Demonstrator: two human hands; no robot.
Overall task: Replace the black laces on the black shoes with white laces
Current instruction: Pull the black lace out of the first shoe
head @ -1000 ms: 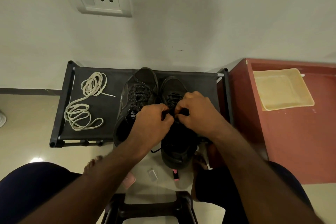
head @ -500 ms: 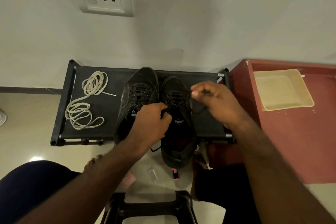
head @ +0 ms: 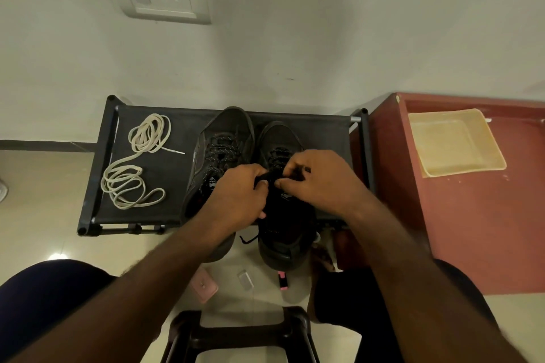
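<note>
White laces [head: 137, 138] on rack [head: 172, 177], beside shoes [head: 227, 127]

Right hand [head: 321, 183] back from its rightward pull, again beside left hand [head: 236, 197] at the black lace [head: 264, 176].

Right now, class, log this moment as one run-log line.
step: unlacing right-side shoe | left hand: pinches black lace | right hand: pinches black lace | white laces: coiled on rack, unused
</note>
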